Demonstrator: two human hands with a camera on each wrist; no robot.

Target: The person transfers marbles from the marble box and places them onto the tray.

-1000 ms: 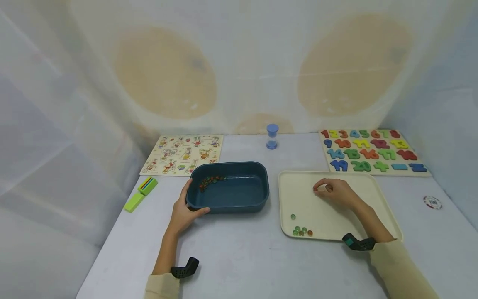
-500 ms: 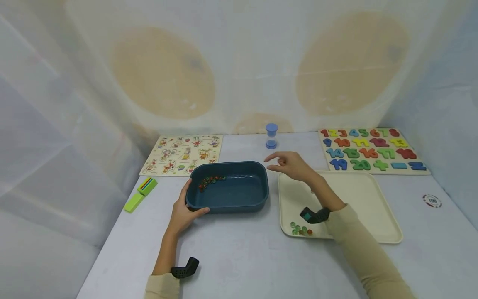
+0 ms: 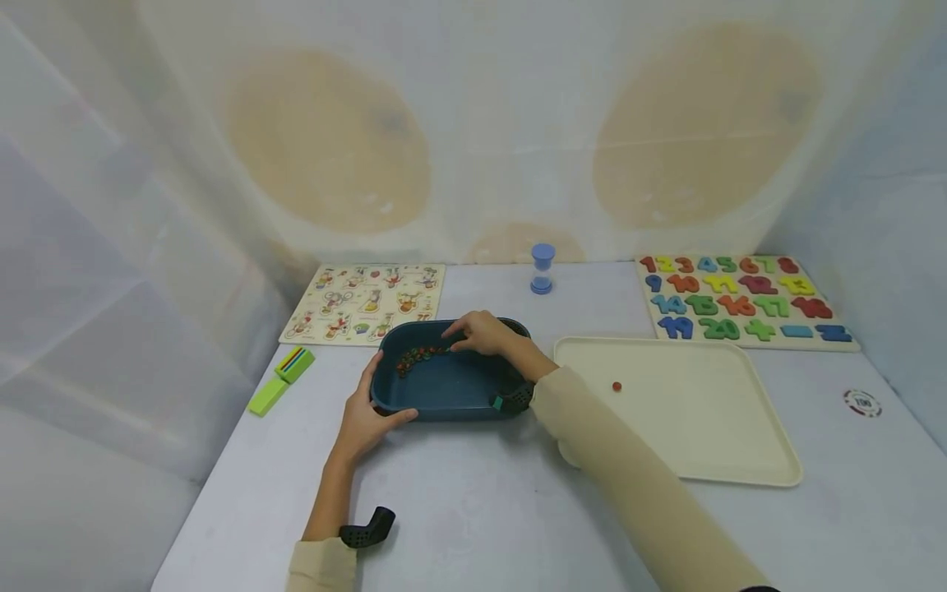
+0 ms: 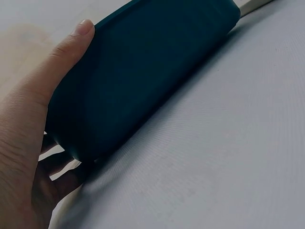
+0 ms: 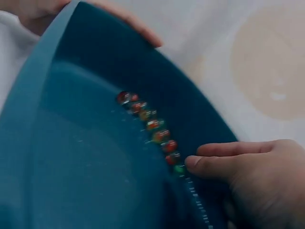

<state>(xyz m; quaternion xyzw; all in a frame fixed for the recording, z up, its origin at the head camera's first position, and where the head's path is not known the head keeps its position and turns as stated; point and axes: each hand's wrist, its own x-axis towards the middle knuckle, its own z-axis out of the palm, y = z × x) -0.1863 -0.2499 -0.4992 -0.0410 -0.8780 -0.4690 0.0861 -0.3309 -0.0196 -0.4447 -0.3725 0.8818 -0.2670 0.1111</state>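
My left hand (image 3: 364,423) grips the left end of a dark blue plastic basin (image 3: 436,396), thumb along its near side and fingers round the end. The thumb also shows against the basin wall (image 4: 143,71) in the left wrist view. A line of red and green glass marbles (image 5: 152,125) lies along the basin's far side. My right hand (image 3: 484,333) reaches inside, thumb and forefinger slightly apart. In the right wrist view its thumb tip is right at a green marble (image 5: 179,169). On the cream tray (image 3: 710,427) lies one red marble (image 3: 617,386).
A blue sand timer (image 3: 542,270) stands behind the basin. Puzzle boards lie at the back, one with pictures (image 3: 362,304) and one with numbers (image 3: 740,300). Green blocks (image 3: 281,380) lie at left, a round chip (image 3: 862,403) at right. My right sleeve covers the tray's near left corner.
My right hand has left the tray and moved left into the basin. The red marble that was at its fingertips now lies on the tray. My left hand keeps its grip.
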